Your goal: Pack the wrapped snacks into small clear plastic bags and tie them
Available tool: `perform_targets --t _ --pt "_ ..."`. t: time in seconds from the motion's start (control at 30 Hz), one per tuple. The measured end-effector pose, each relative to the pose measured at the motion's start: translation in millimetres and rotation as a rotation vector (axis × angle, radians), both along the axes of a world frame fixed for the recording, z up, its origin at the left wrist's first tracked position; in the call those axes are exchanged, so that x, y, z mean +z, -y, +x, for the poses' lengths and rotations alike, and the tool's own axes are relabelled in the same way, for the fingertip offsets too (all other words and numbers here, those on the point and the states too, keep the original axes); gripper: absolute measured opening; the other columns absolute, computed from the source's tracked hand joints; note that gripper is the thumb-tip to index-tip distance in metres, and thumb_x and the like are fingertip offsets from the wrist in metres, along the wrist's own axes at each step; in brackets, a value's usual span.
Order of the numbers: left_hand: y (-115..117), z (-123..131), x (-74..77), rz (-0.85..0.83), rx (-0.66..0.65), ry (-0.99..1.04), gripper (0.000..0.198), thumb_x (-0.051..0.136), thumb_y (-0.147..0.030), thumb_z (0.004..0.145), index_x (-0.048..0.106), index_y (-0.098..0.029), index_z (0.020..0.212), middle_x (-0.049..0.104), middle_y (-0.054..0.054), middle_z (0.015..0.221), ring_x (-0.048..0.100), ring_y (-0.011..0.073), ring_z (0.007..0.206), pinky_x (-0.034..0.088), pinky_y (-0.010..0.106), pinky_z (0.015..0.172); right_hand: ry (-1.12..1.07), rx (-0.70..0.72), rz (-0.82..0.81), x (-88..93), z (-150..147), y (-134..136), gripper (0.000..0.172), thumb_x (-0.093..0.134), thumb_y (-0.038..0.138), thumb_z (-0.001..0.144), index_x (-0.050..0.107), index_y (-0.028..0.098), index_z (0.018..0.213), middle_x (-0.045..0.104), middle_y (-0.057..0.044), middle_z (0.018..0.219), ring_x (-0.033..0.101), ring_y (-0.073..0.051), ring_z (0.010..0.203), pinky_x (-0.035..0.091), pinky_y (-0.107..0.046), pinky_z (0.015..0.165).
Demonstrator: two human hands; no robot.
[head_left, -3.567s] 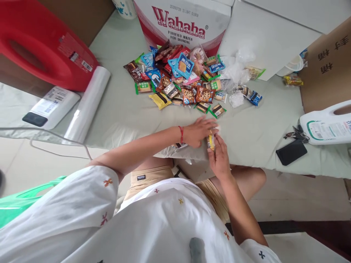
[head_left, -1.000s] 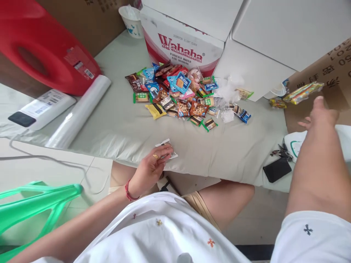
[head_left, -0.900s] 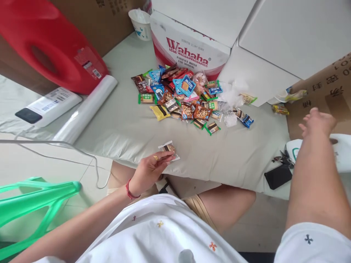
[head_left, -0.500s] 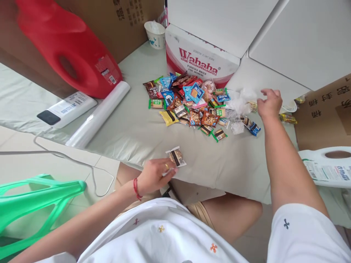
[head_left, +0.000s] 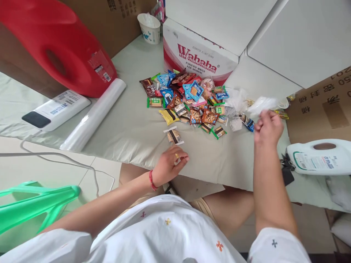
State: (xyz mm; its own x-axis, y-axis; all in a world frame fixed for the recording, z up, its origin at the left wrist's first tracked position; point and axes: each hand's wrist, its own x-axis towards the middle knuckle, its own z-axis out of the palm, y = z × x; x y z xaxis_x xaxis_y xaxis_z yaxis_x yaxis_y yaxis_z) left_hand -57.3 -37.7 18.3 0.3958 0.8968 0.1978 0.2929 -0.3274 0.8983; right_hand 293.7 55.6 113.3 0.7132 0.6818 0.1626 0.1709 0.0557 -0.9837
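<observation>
My right hand (head_left: 268, 127) is raised over the right side of the table. It is closed on a crumpled clear plastic bag (head_left: 263, 104). My left hand (head_left: 170, 165) rests at the near edge of the cloth-covered table (head_left: 131, 128) with its fingers curled and nothing seen in them. A small white-and-brown snack packet (head_left: 174, 136) lies on the cloth just beyond it, apart from the fingers. A pile of small wrapped snacks (head_left: 192, 100) lies further back, between the two hands.
A Wahaha carton (head_left: 197, 54) stands behind the pile. A red jug (head_left: 63, 47), a white flat bottle (head_left: 55, 109) and a plastic film roll (head_left: 93, 113) lie left. Right are a white jug (head_left: 318, 157) and a cardboard box (head_left: 323, 106). A green stool (head_left: 35, 208) is at lower left.
My right hand swung from the far right to the bags beside the pile and came back gripping a clear bag. My left hand let go of the small packet.
</observation>
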Motion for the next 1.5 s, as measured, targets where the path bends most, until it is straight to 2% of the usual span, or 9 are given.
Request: perform_targets --t 0.17,0.3,0.6,0.67,0.8,0.93,1.07,1.23,1.5 --pt "8 60 3.0 -0.643 -0.084 0.359 0.044 0.064 -0.061 0.090 0.059 -0.020 0.106 0.064 0.003 0.095 0.063 0.0147 0.077 0.044 0.021 0.052 -0.276 0.291 -0.205 -62.5 -95 130 0.043 0.090 0.046 0.067 0.061 0.022 0.087 0.059 0.007 0.066 0.042 -0.006 0.048 0.028 -0.021 0.043" --pt "11 88 -5.9 -0.832 -0.198 0.488 0.058 0.081 -0.062 0.072 0.058 -0.019 0.102 0.066 0.002 0.090 0.064 0.0149 0.077 0.049 0.022 0.056 -0.315 0.385 -0.262 -86.5 -132 174 0.038 0.085 0.051 0.076 0.062 0.023 0.085 0.056 0.007 0.065 0.045 -0.008 0.053 0.036 -0.022 0.047" --pt "-2 59 -21.0 -0.706 0.130 0.495 0.041 0.074 -0.053 0.083 0.049 -0.021 0.083 0.053 -0.005 0.068 0.043 0.0075 0.055 0.032 0.022 0.052 -0.665 0.120 -0.007 -82.8 -91 192 0.041 0.091 0.035 0.065 0.054 0.023 0.078 0.054 0.006 0.070 0.047 -0.008 0.057 0.035 -0.021 0.047" --pt "-13 52 -18.9 -0.542 0.214 0.350 0.035 0.076 -0.044 0.082 0.056 -0.018 0.096 0.060 0.001 0.088 0.050 0.0093 0.063 0.041 0.024 0.059 -0.662 0.121 0.006 -83.3 -85 194 0.039 0.090 0.032 0.065 0.053 0.023 0.078 0.056 0.006 0.073 0.051 -0.009 0.061 0.038 -0.022 0.050" --pt "-19 48 -2.3 -0.138 0.372 0.084 0.074 0.082 -0.029 0.075 0.050 -0.018 0.141 0.050 0.016 0.140 0.060 0.0218 0.102 0.053 0.038 0.088 -0.514 0.154 -0.052 -83.3 -89 191 0.038 0.088 0.037 0.068 0.055 0.023 0.081 0.056 0.005 0.074 0.051 -0.010 0.063 0.038 -0.023 0.052" --pt "3 61 13.9 0.093 0.089 0.069 0.038 0.072 -0.042 0.089 0.068 -0.020 0.120 0.060 0.014 0.126 0.057 0.0281 0.119 0.048 0.043 0.105 -0.407 0.180 -0.098 -81.2 -104 188 0.041 0.087 0.047 0.073 0.055 0.023 0.081 0.056 0.004 0.074 0.049 -0.010 0.062 0.036 -0.023 0.052" --pt "22 84 7.7 -0.204 -0.241 0.238 0.035 0.068 -0.053 0.090 0.072 -0.019 0.097 0.069 0.008 0.095 0.062 0.0183 0.083 0.052 0.032 0.080 -0.340 0.298 -0.165 -80.9 -118 192 0.036 0.083 0.051 0.079 0.061 0.023 0.082 0.055 0.005 0.067 0.046 -0.010 0.058 0.038 -0.023 0.052" --pt "26 100 -5.2 -0.705 -0.162 0.495 0.045 0.073 -0.061 0.080 0.066 -0.017 0.085 0.061 -0.002 0.066 0.053 0.0117 0.059 0.043 0.026 0.060 -0.197 0.309 -0.155 -87.8 -126 201 0.038 0.084 0.050 0.079 0.068 0.024 0.101 0.068 -0.001 0.095 0.060 -0.015 0.085 0.052 -0.028 0.072" --pt "30 87 -6.3 -0.757 -0.058 0.563 0.046 0.078 -0.058 0.078 0.059 -0.016 0.078 0.059 -0.003 0.069 0.044 0.0064 0.057 0.034 0.023 0.057 -0.360 0.178 -0.136 -92.8 -122 202 0.034 0.086 0.049 0.075 0.066 0.022 0.082 0.053 0.005 0.067 0.046 -0.010 0.060 0.040 -0.025 0.057"
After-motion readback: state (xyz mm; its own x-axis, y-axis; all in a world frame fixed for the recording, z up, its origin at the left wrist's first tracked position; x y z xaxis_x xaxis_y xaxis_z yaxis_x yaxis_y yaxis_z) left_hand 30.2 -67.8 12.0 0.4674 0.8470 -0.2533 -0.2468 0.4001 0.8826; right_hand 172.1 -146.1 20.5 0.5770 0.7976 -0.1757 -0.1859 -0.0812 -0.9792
